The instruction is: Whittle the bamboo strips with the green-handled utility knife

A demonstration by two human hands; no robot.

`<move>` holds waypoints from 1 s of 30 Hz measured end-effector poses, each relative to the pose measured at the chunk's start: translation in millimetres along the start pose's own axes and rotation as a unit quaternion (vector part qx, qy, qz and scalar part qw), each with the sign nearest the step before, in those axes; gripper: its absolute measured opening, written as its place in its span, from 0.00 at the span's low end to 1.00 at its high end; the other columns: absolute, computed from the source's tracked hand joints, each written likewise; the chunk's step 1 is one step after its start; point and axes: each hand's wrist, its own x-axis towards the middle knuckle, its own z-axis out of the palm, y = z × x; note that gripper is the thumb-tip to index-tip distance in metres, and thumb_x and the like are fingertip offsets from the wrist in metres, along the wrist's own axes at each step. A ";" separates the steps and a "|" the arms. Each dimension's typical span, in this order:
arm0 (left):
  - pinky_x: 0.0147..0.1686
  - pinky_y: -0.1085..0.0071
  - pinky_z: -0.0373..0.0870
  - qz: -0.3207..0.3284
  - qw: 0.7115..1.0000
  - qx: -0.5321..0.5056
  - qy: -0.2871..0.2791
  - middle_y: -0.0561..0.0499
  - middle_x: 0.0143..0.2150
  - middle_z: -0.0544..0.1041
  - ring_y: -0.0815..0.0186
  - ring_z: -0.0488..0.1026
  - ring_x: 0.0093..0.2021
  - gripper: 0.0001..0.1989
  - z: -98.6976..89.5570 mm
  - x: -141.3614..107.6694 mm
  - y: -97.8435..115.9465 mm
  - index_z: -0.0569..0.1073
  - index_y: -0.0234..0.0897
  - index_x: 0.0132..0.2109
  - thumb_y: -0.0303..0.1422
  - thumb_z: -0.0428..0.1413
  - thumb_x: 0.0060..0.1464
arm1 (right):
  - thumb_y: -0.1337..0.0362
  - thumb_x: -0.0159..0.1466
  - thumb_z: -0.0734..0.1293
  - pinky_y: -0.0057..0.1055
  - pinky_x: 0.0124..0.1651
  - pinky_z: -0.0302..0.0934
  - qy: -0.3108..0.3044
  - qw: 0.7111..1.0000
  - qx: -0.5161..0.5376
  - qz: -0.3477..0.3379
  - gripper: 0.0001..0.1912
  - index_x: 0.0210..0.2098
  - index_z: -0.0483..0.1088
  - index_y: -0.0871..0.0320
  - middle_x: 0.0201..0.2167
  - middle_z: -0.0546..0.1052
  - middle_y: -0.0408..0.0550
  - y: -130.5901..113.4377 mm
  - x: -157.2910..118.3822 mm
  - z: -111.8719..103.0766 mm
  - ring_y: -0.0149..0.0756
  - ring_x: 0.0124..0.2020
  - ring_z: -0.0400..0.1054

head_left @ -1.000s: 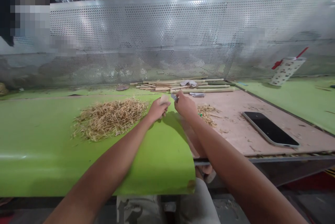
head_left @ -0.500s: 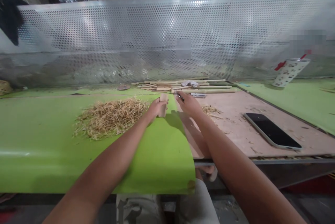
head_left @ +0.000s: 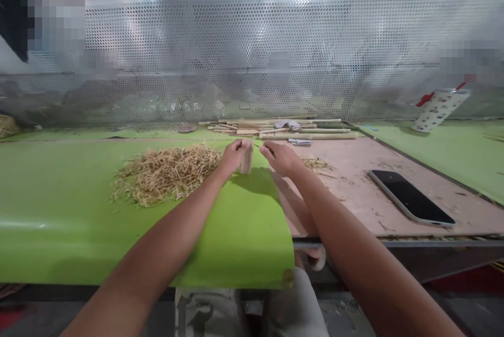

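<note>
My left hand (head_left: pixel 235 155) is closed on a small flat wooden block (head_left: pixel 246 158), held upright over the green sheet (head_left: pixel 236 221). Just right of it, my right hand (head_left: pixel 277 156) has its fingers curled round something dark and thin, too small to name. A short gap separates the two hands. Left of my left hand lies a heap of thin straw-coloured strips (head_left: pixel 169 174). Behind the hands are several bamboo sticks (head_left: pixel 331 136) with crumpled paper (head_left: pixel 286 124) on them.
A phone (head_left: pixel 411 196) lies on the pinkish board (head_left: pixel 354 169) at the right, among scattered shavings. A patterned cup (head_left: pixel 440 111) with a red straw stands tilted in view farther back. A perforated metal panel (head_left: pixel 244 38) closes off the back of the table.
The fingers of my left hand have shifted up to the top of the block. My right hand has turned slightly, and its dark item shows less.
</note>
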 end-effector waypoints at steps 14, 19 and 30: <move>0.36 0.69 0.63 0.019 0.994 -0.051 -0.096 0.51 0.32 0.71 0.68 0.68 0.33 0.05 -10.7 -7.4 28.3 0.62 0.38 0.33 0.34 0.50 0.55 | 0.59 0.70 0.50 0.29 0.25 0.48 -0.177 0.978 -0.065 -0.092 0.16 0.49 0.63 0.59 0.30 0.76 0.53 -7.4 -7.5 -13.7 0.36 0.25 0.66; 0.32 0.72 0.62 -0.002 0.973 -0.181 -0.142 0.57 0.23 0.65 0.73 0.64 0.24 0.03 -4.1 -15.5 38.7 0.59 0.38 0.32 0.27 0.48 0.52 | 0.57 0.70 0.49 0.29 0.25 0.46 -0.231 0.953 -0.143 -0.137 0.18 0.51 0.63 0.58 0.30 0.76 0.52 -11.5 -22.0 -28.5 0.39 0.27 0.67; 0.34 0.72 0.59 0.074 0.960 -0.197 -0.186 0.55 0.25 0.65 0.73 0.63 0.27 0.07 -1.8 -12.5 36.9 0.65 0.35 0.29 0.21 0.45 0.44 | 0.55 0.71 0.47 0.28 0.26 0.47 -0.223 0.944 -0.217 -0.112 0.21 0.50 0.63 0.58 0.26 0.75 0.51 -24.2 -19.0 -32.2 0.39 0.25 0.68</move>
